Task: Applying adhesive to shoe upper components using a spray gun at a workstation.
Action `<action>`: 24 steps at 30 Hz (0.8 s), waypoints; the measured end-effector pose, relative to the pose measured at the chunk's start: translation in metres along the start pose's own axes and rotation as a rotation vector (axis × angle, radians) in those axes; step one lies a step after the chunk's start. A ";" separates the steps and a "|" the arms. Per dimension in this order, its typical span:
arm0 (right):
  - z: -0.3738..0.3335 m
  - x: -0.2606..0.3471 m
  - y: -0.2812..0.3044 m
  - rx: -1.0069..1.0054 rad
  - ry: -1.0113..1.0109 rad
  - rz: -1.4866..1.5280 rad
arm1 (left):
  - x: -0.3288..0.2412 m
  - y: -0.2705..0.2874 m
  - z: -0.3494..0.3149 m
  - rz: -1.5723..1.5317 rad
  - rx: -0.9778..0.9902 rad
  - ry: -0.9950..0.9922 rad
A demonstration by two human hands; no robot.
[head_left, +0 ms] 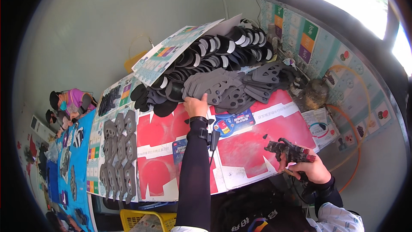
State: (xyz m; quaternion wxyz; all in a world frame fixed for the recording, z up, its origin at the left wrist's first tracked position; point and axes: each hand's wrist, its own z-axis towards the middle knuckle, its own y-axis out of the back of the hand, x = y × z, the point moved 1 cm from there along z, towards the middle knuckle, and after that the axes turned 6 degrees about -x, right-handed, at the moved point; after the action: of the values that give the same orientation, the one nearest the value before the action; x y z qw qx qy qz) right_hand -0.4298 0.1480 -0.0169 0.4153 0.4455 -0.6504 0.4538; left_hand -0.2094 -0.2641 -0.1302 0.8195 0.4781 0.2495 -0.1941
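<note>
My left hand (196,106) reaches forward to the near edge of a heap of grey foam cut-outs (219,87). Its thumb and fingers close on the edge of one piece; some fingertips are hidden. The cut-outs are flat with rounded holes. In my right hand (314,168), at the table's right front, is a dark, crusted spray gun (288,150) with a red part at one end. Its nozzle end points left over the red-and-white printed board (244,163) that covers the table. A small dark scrap (265,136) lies near the nozzle.
Black curved pads with white edges (210,47) are piled behind, partly under a leaning printed board (171,53). Rows of grey cut-outs (118,154) lie left. An orange hose (357,159) hangs right, near a grimy pot (316,92). A yellow basket (146,220) stands below; people work far left.
</note>
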 end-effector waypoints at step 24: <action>0.018 -0.032 -0.007 -0.159 0.035 -0.097 | 0.021 0.114 -0.166 -0.020 0.206 -0.532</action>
State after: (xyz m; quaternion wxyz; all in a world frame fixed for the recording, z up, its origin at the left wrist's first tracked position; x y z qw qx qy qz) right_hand -0.4170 0.1353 -0.0496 0.4823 0.4340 -0.6548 0.3878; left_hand -0.1662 -0.0659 -0.1339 0.8014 0.4883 0.0093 -0.3453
